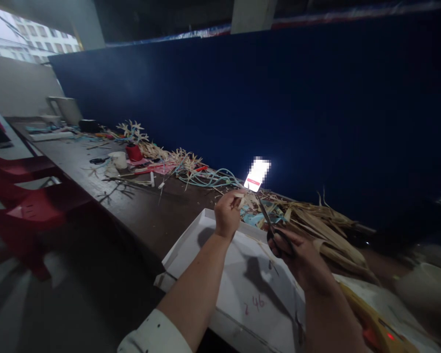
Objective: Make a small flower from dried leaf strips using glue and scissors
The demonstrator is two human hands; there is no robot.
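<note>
My left hand (228,215) is closed in a pinch above the far side of a shallow white box lid (238,279). Between its fingertips is a small pale piece of dried husk (247,200). My right hand (306,257) grips black-handled scissors (266,214), its fingers in the loops. The blades point up and forward, close to the husk piece; whether they touch it I cannot tell. Just beyond both hands a phone (253,182) glows brightly. Red handwritten figures mark the lid.
Long dried husks (327,230) lie to the right, near a yellow tool (375,318) with a red light. Pale blue cords (220,177), a red thread spool (134,152) and a white cup (118,159) line the table (169,201). Red chairs (36,211) stand left; a dark blue partition (206,103) runs behind.
</note>
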